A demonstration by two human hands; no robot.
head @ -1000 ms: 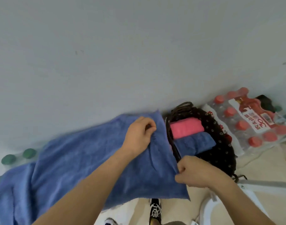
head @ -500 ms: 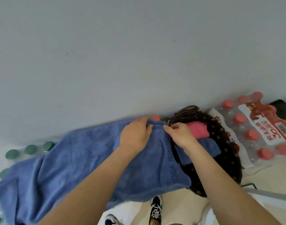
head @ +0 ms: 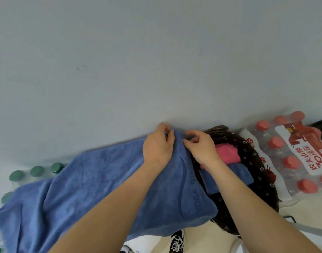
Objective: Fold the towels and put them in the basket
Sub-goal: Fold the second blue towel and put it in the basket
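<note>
Behind everything stands a pale grey wall point(head: 156, 61), which fills the upper half of the head view.

Both hands meet at the foot of this wall. The left hand point(head: 157, 147) has its fingers point(head: 163, 128) curled over the top corner of a large blue terry towel point(head: 94, 189) and grips it. The right hand point(head: 202, 147) is just beside it, thumb and forefinger pinching the same edge, with its other fingers point(head: 193, 133) loosely bent above.

From the fingers the towel spreads down and away to the left, rumpled at its far end. What it lies on is hidden under the cloth. Embossed letters reading "YOGA" run along the towel's border below the right fingers.

Immediately right of the right fingers sits a dark woven basket point(head: 255, 161) with a flower-dotted lining. The towel's right border overlaps its near rim. Inside lie a pink folded towel point(head: 227, 154), just under the right wrist, and a smaller blue folded towel point(head: 242, 172) touching it on the near side.

Further right of the fingers is a shrink-wrapped pack of red-capped bottles point(head: 291, 161) with a red and white label. Well to the left of the fingers, green-capped bottles point(head: 36, 170) show past the towel's edge. Below both forearms a black and white laced shoe point(head: 177, 241) stands on a cream floor point(head: 306, 210).
</note>
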